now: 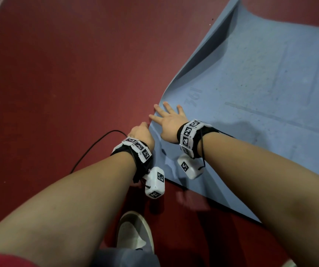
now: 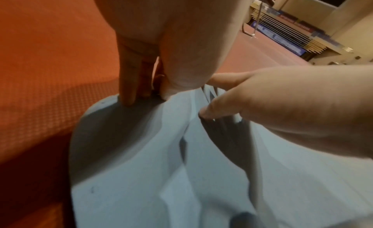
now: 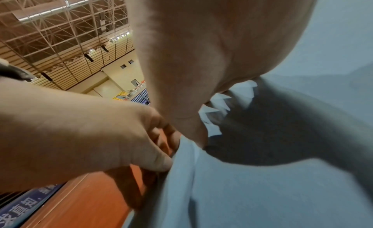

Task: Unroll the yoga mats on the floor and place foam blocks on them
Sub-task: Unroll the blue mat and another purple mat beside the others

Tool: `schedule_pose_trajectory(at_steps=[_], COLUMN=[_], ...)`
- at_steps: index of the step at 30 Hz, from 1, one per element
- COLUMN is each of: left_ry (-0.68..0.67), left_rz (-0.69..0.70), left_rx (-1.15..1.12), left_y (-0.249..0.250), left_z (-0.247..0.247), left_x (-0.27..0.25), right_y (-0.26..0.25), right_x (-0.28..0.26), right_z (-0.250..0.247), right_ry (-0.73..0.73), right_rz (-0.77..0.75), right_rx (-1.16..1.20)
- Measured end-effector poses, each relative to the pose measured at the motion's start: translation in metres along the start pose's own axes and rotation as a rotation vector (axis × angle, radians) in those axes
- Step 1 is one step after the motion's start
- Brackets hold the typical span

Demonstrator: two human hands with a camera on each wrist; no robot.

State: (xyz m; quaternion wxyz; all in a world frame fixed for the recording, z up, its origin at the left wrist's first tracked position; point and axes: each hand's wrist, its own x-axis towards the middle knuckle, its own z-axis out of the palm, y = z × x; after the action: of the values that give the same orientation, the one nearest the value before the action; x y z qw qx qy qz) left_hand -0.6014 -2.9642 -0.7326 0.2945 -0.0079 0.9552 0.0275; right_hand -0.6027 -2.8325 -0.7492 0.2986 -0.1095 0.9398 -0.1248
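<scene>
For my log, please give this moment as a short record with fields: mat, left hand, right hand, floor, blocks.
mat: blue yoga mat, unrolled, far left edge curled up off the floor
left hand: left hand grips the mat's near corner
right hand: right hand pressed flat on the mat, fingers spread
floor: red floor, black cable lying on it
blocks: none in view

Viewing from the wrist: left hand pinching the raised edge of the blue mat, fingers curling over it. Right hand entering from the right, fingertips pressing on the mat. Red floor lying beneath.
</scene>
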Motion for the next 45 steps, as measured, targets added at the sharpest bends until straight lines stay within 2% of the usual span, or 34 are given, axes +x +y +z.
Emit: schedule_pose_trajectory(at_steps=[3, 5, 7, 11, 15, 18, 23, 31, 37, 41, 45], left_ry=[0.036, 0.032, -0.021, -0.109, -0.093, -0.039, -0.074, 0.051, 0.050, -0.019, 0.006], left_rz=[0.127, 0.161, 0.148, 0.079, 0.075, 0.164, 0.281, 0.296, 0.256, 0.184, 0.165], left_rx=[0.139, 0.181, 0.191, 0.211, 0.236, 0.267, 0.298, 0.227, 0.293, 0.349, 0.420], left_y=[0.013, 0.021, 0.025, 0.038, 0.051, 0.055, 0.060, 0.077, 0.080, 0.093, 0.106], left_z=[0.001, 0.001, -0.001, -0.010, -0.016, -0.019, -0.028, -0.026, -0.019, -0.031, -0.031], left_x=[-0.010, -0.015, -0.016, -0.009, -0.011, -0.006, 0.007, 0.011, 0.022, 0.036, 0.040], right_y=[0.015, 0.027, 0.036, 0.045, 0.057, 0.059, 0.068, 0.087, 0.094, 0.102, 0.113], right_x=[-0.010, -0.013, -0.012, -0.008, -0.005, 0.001, 0.014, 0.025, 0.035, 0.048, 0.064], right_z=[-0.001, -0.007, -0.016, -0.027, -0.030, -0.031, -0.032, -0.031, -0.030, -0.042, -0.052], right_ry=[0.112, 0.141, 0.135, 0.091, 0.146, 0.176, 0.178, 0.252, 0.254, 0.241, 0.215], right_rz=[-0.049, -0.063, -0.051, 0.002, 0.044, 0.037, 0.138, 0.151, 0.164, 0.177, 0.181], right_rx=[0.084, 0.147, 0.160, 0.043, 0.050, 0.026, 0.024, 0.052, 0.002, 0.023, -0.017])
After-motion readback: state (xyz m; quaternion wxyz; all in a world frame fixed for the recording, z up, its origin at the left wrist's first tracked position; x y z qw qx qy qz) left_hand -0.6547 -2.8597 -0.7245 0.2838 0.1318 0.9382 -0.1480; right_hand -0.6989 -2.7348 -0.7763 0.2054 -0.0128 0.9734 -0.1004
